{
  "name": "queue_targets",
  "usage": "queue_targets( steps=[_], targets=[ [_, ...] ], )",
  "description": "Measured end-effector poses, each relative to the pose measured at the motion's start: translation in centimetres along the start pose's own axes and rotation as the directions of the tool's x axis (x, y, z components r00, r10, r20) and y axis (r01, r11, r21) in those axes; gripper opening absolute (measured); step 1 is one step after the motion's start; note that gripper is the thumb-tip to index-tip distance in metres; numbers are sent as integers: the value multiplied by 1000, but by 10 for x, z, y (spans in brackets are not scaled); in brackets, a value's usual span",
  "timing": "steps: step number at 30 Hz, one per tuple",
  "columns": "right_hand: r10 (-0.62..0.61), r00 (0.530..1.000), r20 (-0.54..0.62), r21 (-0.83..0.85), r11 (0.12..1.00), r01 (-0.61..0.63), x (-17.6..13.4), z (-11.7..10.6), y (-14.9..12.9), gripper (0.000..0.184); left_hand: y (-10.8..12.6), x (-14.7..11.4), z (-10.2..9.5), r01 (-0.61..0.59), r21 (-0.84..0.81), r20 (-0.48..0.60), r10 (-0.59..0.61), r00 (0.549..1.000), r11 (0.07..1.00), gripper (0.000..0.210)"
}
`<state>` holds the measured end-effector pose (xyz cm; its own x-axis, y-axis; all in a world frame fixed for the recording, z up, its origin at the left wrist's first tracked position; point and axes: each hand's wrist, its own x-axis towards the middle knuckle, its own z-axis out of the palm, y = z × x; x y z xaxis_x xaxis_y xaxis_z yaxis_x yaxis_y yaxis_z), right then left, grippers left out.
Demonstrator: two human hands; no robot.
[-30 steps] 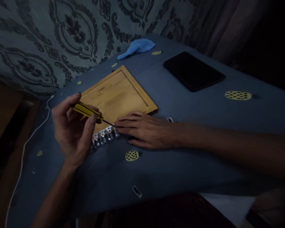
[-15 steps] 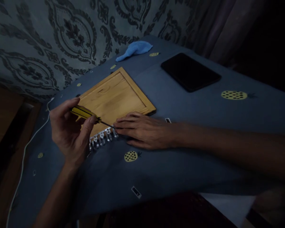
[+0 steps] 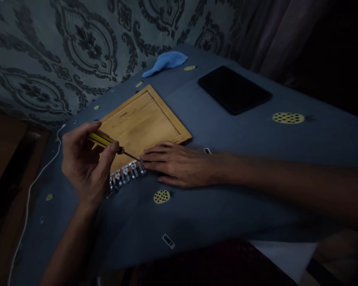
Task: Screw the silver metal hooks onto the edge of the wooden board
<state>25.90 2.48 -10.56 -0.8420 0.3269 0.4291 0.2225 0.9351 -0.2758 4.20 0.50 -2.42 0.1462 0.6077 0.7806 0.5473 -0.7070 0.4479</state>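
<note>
A yellow-and-black screwdriver [image 3: 103, 140] is gripped in my left hand [image 3: 83, 163], thumb and fingers closed on its handle. Its thin shaft slopes down to the right, and the tip meets the near end of a metal hook rail [image 3: 125, 171] beside my right fingertips. This rail, with several silver hooks, runs along the lower edge of a framed wooden board [image 3: 140, 119]. My right hand [image 3: 179, 165] lies palm down with fingers stretched out over the board's near corner, fingertips by the screwdriver tip. Whether a screw sits under the tip is too small to tell.
On the blue pineapple-print tablecloth [image 3: 208, 206] lie a black tablet [image 3: 234, 89] at the right and a blue cloth [image 3: 167, 62] at the back. A white cable [image 3: 32, 184] runs down the left side. Patterned fabric [image 3: 86, 43] hangs behind the table.
The whole view has shifted slightly, so everything sits a little further left. The screwdriver stays in my left hand with its tip at the rail, and my right hand keeps its place.
</note>
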Motion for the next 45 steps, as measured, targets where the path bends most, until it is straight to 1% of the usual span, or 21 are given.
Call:
queue_targets(
  steps=[2,7,11,14,16,18,20,23,25,29,32,34,35,37,40,42,45],
  targets=[
    [3,1000,-1,4,1000,-3,0,0,0,47,1,0,-2,6,28,-25,-5,1000,1000,32],
    [22,1000,13,-8,1000,-22,0,0,-1,48,0,-1,-9,21,-47,53,-18,998,999,35],
    [17,1000,15,-2,1000,-17,1,-1,-1,47,-3,-1,-8,36,-78,66,-31,997,996,33],
    [18,999,27,-6,1000,-18,1,-2,-2,48,-4,-2,-8,24,-58,36,-22,999,998,36],
    [18,999,34,-14,1000,-17,2,-3,-3,48,-3,-1,-9,17,-3,0,-17,1000,1000,36],
    [19,999,38,-16,1000,-18,2,-3,-3,48,-1,-1,-10,18,41,-11,-18,1000,999,35],
    [18,999,38,-15,1000,-17,1,-3,-3,49,1,0,-12,25,31,18,-25,1000,999,37],
    [9,1000,29,-10,1000,-9,1,-2,-2,50,2,2,-13,27,-43,71,-24,997,999,41],
    [6,1000,22,-7,1000,-6,0,-1,-1,50,1,2,-12,26,-74,86,-19,996,997,40],
    [9,1000,12,3,1000,-9,0,0,0,48,-1,1,-10,-5,-70,59,9,998,998,34],
    [17,1000,5,8,1000,-17,-1,0,0,47,-2,0,-11,19,-11,11,-19,1000,1000,35],
    [16,1000,9,4,1000,-16,0,0,-1,47,-1,1,-13,3,19,-8,-3,1000,1000,37],
    [12,1000,11,2,1000,-12,0,0,0,48,-1,1,-13,-10,12,0,10,1000,1000,38],
    [3,1000,21,0,1000,-3,0,0,0,49,0,3,-15,-4,-52,50,7,999,999,40],
    [5,1000,30,-8,1000,-5,1,0,1,48,1,5,-15,69,-145,134,-50,990,987,40],
    [7,999,34,-9,1000,-7,1,0,1,49,1,4,-14,62,-153,128,-42,991,986,38],
    [3,999,35,-3,1000,-3,1,0,1,50,1,3,-13,29,-101,79,-21,997,994,36]
  ],
)
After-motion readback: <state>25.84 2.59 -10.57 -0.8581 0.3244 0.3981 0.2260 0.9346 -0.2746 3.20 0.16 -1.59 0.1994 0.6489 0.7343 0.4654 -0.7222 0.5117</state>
